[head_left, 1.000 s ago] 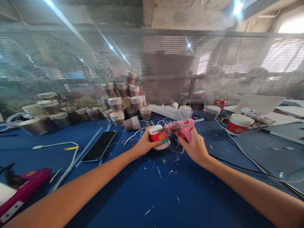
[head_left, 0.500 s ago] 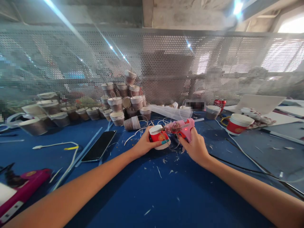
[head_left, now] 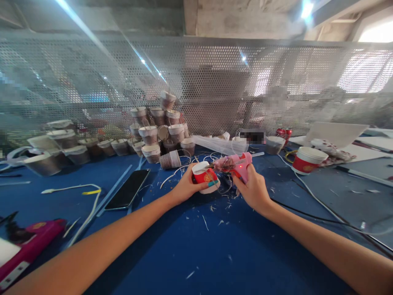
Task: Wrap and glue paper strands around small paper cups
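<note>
My left hand [head_left: 186, 186] grips a small red and white paper cup [head_left: 205, 176], tilted on its side just above the blue table [head_left: 196, 246]. A pink hot glue gun [head_left: 236, 164] sits in my right hand [head_left: 252, 189], its red light on. The gun's crusted nozzle points left and touches the cup's rim. Thin white strands and scraps lie on the cloth under both hands.
A pile of brown-wrapped cups [head_left: 159, 129] stands behind, with more cups [head_left: 61, 143] at the left. A black phone [head_left: 128, 189] lies left of my hands. A magenta glue gun [head_left: 27, 246] is near left, a red cup [head_left: 308, 160] right, cables across. A perforated metal screen [head_left: 215, 82] closes the back.
The cup has turned slightly in my left hand against the nozzle. Both hands otherwise stay in place.
</note>
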{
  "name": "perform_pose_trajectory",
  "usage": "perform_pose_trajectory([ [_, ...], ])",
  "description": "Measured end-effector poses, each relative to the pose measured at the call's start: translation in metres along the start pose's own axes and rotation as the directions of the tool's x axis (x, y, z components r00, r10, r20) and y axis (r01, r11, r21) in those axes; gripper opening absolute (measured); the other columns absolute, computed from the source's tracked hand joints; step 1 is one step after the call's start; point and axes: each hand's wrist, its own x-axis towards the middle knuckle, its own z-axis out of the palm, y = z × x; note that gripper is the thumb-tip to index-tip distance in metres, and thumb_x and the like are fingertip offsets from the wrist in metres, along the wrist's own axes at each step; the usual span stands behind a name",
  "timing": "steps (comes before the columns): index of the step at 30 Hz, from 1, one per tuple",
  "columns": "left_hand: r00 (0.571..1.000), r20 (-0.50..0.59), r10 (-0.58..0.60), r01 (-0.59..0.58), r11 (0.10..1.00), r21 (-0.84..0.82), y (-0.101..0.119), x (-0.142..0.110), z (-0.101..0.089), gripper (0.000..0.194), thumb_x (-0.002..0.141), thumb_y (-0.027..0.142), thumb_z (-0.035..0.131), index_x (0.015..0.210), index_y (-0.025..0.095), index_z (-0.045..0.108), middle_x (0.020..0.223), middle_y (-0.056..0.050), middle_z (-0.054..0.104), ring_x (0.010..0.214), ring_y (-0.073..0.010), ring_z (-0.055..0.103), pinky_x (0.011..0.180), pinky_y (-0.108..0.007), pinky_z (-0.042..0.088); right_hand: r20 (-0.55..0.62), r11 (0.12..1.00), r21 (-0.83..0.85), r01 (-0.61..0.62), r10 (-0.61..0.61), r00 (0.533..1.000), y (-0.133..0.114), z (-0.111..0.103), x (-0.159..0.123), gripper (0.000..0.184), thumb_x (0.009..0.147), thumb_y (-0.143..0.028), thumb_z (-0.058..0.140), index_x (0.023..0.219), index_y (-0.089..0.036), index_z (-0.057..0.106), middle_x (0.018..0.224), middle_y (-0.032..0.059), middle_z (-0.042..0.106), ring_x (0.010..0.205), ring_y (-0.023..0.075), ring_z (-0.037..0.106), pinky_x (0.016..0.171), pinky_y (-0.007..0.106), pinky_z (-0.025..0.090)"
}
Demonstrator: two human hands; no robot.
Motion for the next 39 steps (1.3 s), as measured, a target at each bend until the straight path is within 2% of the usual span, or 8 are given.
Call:
perform_pose_trajectory([
  [8,1.000,-0.014,0.011,-0.011,1.000,-0.002,-0.0015,0.0002,-0.0009,0.058,0.060,0.026,0.072,0.110,0.020,0.043,0.114,-0.009,0.051,0.108,-0.0257,0.048,0.094,-0.044,0.036,0.029,1.000,0.016,-0.027,0.026,0.999,0.0027,0.0010,0.0001,0.025,0.077,-0.038,0.047,0.072,-0.023,0.028,0.052,-0.0029,0.048,0.045,0.0140,0.047,0.047,0.026,0.032],
  [18,1.000,-0.023,0.002,-0.001,1.000,0.012,0.0003,-0.0004,-0.0007,0.058,0.060,0.025,0.072,0.109,0.020,0.042,0.112,-0.007,0.051,0.107,-0.0246,0.048,0.093,-0.043,0.037,-0.008,0.999,-0.028,-0.017,0.017,1.000,0.0043,0.0003,0.0011,0.027,0.077,-0.039,0.046,0.070,-0.024,0.025,0.053,-0.0019,0.048,0.044,0.0141,0.045,0.047,0.026,0.031],
  [25,1.000,-0.018,-0.015,0.015,1.000,-0.007,-0.0019,-0.0004,-0.0011,0.059,0.060,0.025,0.072,0.110,0.020,0.041,0.111,-0.007,0.052,0.105,-0.0244,0.050,0.092,-0.042,0.038,0.041,0.998,0.035,-0.058,0.057,0.998,0.0036,-0.0003,0.0017,0.023,0.077,-0.037,0.045,0.072,-0.024,0.027,0.054,-0.0010,0.053,0.046,0.0167,0.051,0.048,0.027,0.035],
  [39,1.000,-0.014,0.002,-0.002,1.000,0.016,-0.0079,0.0001,-0.0037,0.060,0.060,0.027,0.074,0.110,0.020,0.041,0.110,-0.008,0.051,0.105,-0.0243,0.049,0.091,-0.042,0.039,0.059,0.994,0.057,-0.090,0.087,0.994,0.0053,0.0004,0.0028,0.020,0.078,-0.036,0.045,0.075,-0.023,0.028,0.055,-0.0001,0.055,0.045,0.0162,0.052,0.046,0.027,0.036],
])
